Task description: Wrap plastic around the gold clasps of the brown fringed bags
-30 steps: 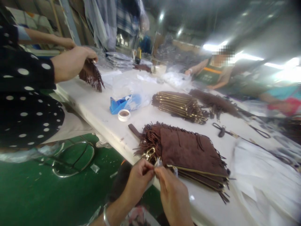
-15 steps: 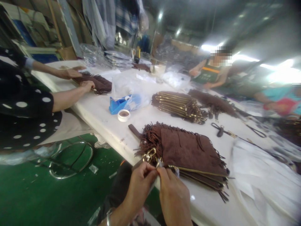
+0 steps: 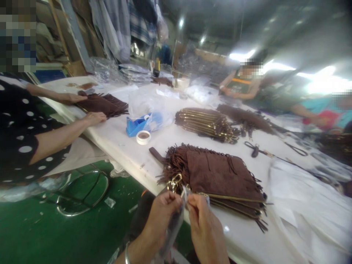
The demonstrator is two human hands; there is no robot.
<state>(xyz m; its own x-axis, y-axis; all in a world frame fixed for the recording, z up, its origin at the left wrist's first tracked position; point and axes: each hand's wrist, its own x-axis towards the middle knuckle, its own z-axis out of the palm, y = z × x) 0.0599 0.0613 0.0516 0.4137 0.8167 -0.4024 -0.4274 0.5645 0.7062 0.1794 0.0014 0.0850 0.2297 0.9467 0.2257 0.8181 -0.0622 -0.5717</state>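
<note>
I see a thin clear plastic sleeve (image 3: 176,220) pinched at its top edge between both hands, just off the near edge of the desk (image 3: 121,132); it hangs down between the wrists. My left hand (image 3: 165,211) is closed on the sleeve's left side with thumb and fingertips, and a metal bangle (image 3: 126,253) sits on that wrist. My right hand (image 3: 202,216) is closed on the sleeve's right side in the same pinch. Just beyond the fingertips lies a stack of brown fringed bags (image 3: 217,176), flat on the desk, with gold zippers along the near edge and a gold clasp (image 3: 174,182) at the left corner, close to my left hand. To the right of the stack lie white sheets (image 3: 305,205). Farther back sits a second pile of bags with gold trim (image 3: 206,123), and left of it a tape roll (image 3: 143,137) beside a blue packet (image 3: 136,124) under clear film. At far left, a person in a dotted black sleeve (image 3: 24,135) rests both hands on another fringed bag (image 3: 103,103). Two more people sit on the far side of the desk, blurred. A metal stool ring (image 3: 82,190) stands on the green floor (image 3: 41,231) at left.
</note>
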